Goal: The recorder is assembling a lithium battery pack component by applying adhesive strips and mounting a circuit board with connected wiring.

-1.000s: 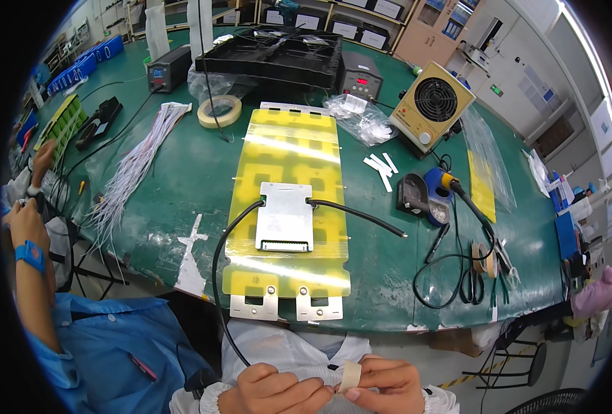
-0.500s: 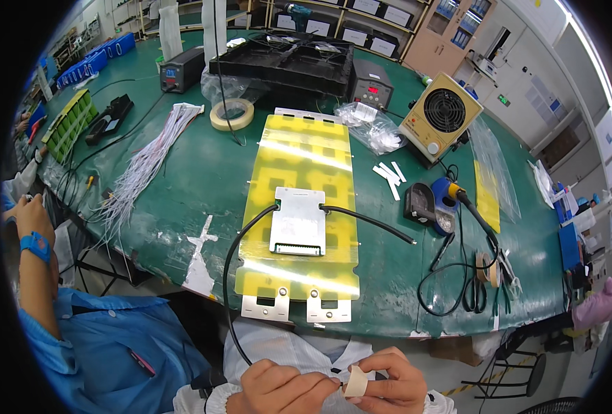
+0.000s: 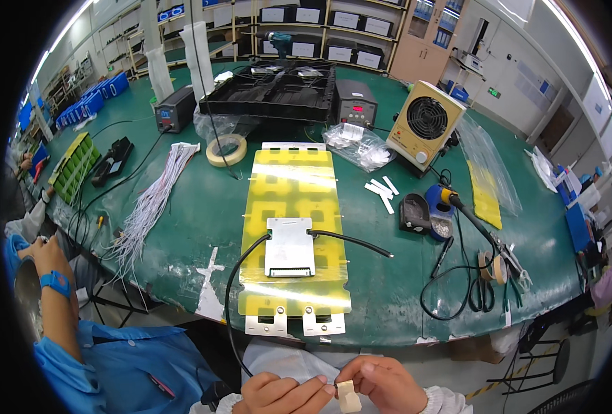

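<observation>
My left hand (image 3: 285, 395) pinches the free end of a thick black cable (image 3: 231, 303) just past the table's front edge. My right hand (image 3: 386, 385) holds a short strip of beige tape (image 3: 349, 398) at that cable end, its thumb and index finger closed at the tip. The tape hangs down from the cable end. The cable runs up to a flat silver-white module (image 3: 290, 252), from which a second black cable (image 3: 357, 240) points right, its end bare. Under the module lies a long yellow-covered panel (image 3: 264, 186) with metal tabs at its near end.
Left lies a bundle of white wires (image 3: 155, 200), with a tape roll (image 3: 226, 150) beyond. Right are a fan unit (image 3: 426, 124), a soldering iron in its stand (image 3: 444, 200), scissors (image 3: 482, 293) and pliers (image 3: 509, 259). A co-worker in blue (image 3: 133, 366) sits close at left.
The tape strip has swung from upright between the right fingers to hanging down at the cable end. The right fingers have shifted up over it. The whole view has tilted upward.
</observation>
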A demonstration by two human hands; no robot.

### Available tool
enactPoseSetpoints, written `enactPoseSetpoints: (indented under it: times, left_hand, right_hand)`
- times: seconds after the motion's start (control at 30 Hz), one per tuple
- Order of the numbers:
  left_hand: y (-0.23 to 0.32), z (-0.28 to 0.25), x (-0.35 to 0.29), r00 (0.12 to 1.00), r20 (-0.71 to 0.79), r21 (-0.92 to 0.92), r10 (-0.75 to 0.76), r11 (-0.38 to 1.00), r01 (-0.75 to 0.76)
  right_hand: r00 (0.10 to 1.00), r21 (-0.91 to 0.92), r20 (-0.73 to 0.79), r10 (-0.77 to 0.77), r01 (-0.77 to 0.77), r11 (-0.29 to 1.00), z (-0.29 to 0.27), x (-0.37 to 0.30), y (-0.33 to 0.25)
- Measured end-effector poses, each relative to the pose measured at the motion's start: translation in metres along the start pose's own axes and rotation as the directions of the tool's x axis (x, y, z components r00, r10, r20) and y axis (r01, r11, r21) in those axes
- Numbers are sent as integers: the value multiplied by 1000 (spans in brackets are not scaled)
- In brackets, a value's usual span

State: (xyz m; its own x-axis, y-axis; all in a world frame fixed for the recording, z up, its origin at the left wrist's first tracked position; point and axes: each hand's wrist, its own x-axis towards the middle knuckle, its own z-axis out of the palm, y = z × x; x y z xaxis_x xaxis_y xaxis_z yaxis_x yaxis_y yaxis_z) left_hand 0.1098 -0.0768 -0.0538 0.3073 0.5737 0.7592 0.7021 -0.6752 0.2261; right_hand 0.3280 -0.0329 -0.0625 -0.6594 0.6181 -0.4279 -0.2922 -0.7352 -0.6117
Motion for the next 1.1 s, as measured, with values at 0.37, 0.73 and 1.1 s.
enactPoseSetpoints:
  times: [0.37, 0.73, 1.1]
  left_hand:
    - [1, 1, 1, 1000, 6, 38, 6, 999, -6]
    - [10, 11, 3, 971, 16, -99, -240, 965, 241]
    - [12, 5, 7, 940, 58, -176, -337, 923, 342]
  right_hand:
    - [990, -265, -26, -141, 129, 955, 10, -1, 3]
    - [954, -517, -69, -292, 216, 828, 28, -6, -10]
    - [921, -626, 7, -390, 308, 717, 32, -4, -12]
